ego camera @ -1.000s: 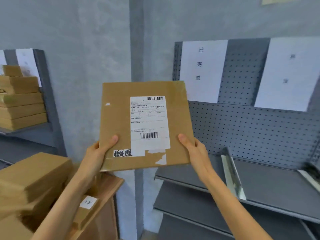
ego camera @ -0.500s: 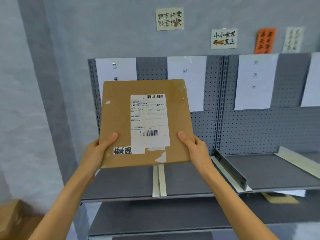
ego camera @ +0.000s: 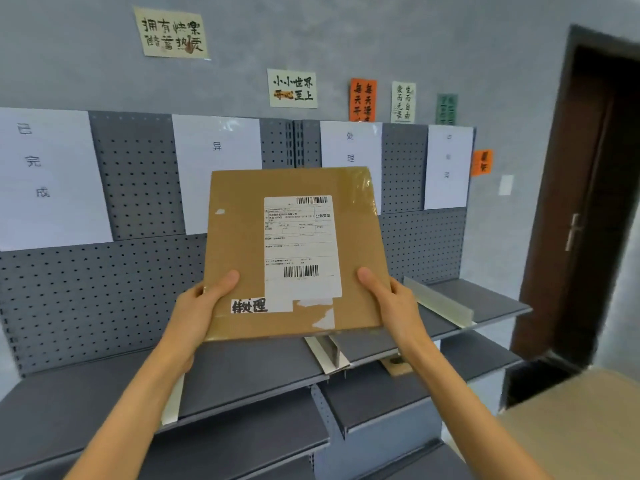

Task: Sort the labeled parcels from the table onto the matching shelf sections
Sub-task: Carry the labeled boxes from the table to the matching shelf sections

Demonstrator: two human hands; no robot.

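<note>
since the earlier frames the view has swung rightward along the grey shelf unit (ego camera: 242, 379), so the dark door (ego camera: 588, 202) now shows at the far right and a tan surface (ego camera: 571, 427) sits in the lower right corner, while the parcel (ego camera: 294, 254) stays at the same spot between the two hands. both hands grip the flat brown cardboard parcel by its lower corners: the left hand (ego camera: 197, 313) has its thumb laid across the front face near the bottom left and its fingers hidden behind the box, and the right hand (ego camera: 394, 303) mirrors it at the bottom right (thumb on the front, fingers out of sight behind). the parcel is held upright, tilted slightly, in the air in front of the shelf and above its top board, touching nothing else. between the two thumbs sits a white shipping label (ego camera: 301, 247) with barcodes, and just beside the left thumb is a strip of handwritten characters (ego camera: 249, 305). behind the parcel, on the pegboard back, hang white section sheets: one far left of the left hand (ego camera: 45, 178), one partly covered by the parcel's left edge (ego camera: 214, 161), one above the right top corner (ego camera: 349, 143), one further right (ego camera: 448, 168). a pale divider (ego camera: 440, 301) stands on the shelf just right of the right hand. small paper notes (ego camera: 292, 88) are stuck on the wall above.
</note>
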